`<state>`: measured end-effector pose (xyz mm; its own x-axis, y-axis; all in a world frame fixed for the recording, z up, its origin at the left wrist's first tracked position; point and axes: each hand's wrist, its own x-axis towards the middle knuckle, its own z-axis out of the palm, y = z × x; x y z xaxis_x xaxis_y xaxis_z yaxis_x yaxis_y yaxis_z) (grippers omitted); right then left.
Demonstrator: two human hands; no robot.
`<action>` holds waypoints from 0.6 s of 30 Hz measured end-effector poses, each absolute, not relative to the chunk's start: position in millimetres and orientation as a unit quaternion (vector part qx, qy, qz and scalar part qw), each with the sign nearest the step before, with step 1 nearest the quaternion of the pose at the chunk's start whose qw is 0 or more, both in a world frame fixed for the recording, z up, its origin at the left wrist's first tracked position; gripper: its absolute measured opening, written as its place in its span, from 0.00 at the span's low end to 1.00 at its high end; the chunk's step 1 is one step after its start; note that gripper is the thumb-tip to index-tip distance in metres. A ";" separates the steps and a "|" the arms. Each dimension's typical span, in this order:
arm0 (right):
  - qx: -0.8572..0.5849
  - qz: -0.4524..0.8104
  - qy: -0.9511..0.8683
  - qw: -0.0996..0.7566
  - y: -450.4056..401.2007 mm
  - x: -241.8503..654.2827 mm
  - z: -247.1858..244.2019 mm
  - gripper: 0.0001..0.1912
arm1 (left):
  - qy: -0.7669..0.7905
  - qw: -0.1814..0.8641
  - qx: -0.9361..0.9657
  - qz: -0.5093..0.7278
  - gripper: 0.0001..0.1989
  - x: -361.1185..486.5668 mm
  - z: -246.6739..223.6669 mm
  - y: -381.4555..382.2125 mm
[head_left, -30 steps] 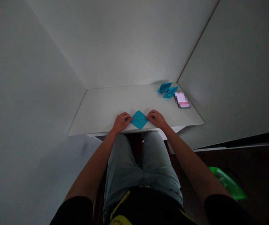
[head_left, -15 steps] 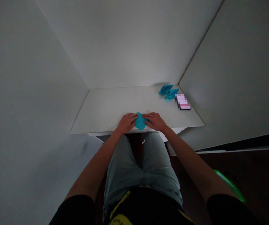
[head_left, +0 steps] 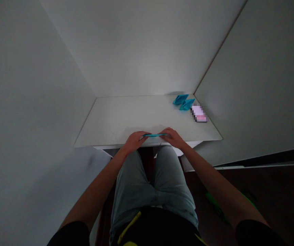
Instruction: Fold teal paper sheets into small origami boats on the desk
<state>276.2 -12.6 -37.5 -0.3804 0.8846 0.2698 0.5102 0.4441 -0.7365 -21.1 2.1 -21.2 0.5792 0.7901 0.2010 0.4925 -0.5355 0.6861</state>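
My left grip (head_left: pixel 136 141) and right grip (head_left: pixel 173 138) are both closed on a thin strip of folded teal paper (head_left: pixel 154 135), pinching it at either end between the fingertips. I see the paper almost edge-on, a narrow, crisp band lying level between my two hands, just above the near edge of the desk (head_left: pixel 111 119). Its folds are too thin from here to make out.

The desk is a smooth, pale, matte slab, with its front edge running just past my wrists. Toward its far right corner sit two teal origami boats (head_left: pixel 180 99) (head_left: pixel 187 104), sharply creased, pointed at the ends and touching each other, well apart from my hands. Just beside the nearer boat lies a flat rectangular device (head_left: pixel 199 113), perhaps a phone, with a dark edge and a pixelated pink-and-white face.

Smooth white wall panels (head_left: pixel 142 51) meet behind the desk. Below it I see my grey-green trousers (head_left: pixel 147 181) and, on the dark floor (head_left: pixel 277 191), a dim glossy green object (head_left: pixel 216 208), too shadowed to identify.
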 end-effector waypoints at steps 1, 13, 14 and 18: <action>-0.467 0.298 -0.751 0.359 -6.8 272.3 -36.5 0.16 | 0.391 0.331 0.810 0.286 0.17 -17.3 -19.0 9.6; -0.461 0.409 -0.617 0.489 36.7 251.4 -59.4 0.10 | 0.406 0.402 0.735 0.365 0.17 4.2 -39.5 34.5; -0.460 0.408 -0.622 0.485 35.9 252.0 -59.4 0.10 | 0.416 0.402 0.729 0.366 0.16 4.9 -39.8 34.4; -0.458 0.360 -0.629 0.516 33.1 249.9 -58.1 0.09 | 0.482 0.389 0.680 0.393 0.16 14.0 -40.4 34.8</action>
<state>249.9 33.1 -58.1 -0.0486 0.9465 0.3191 0.2047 0.3221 -0.9243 14.0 34.8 -40.4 0.2271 0.9606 0.1603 0.3497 -0.2340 0.9072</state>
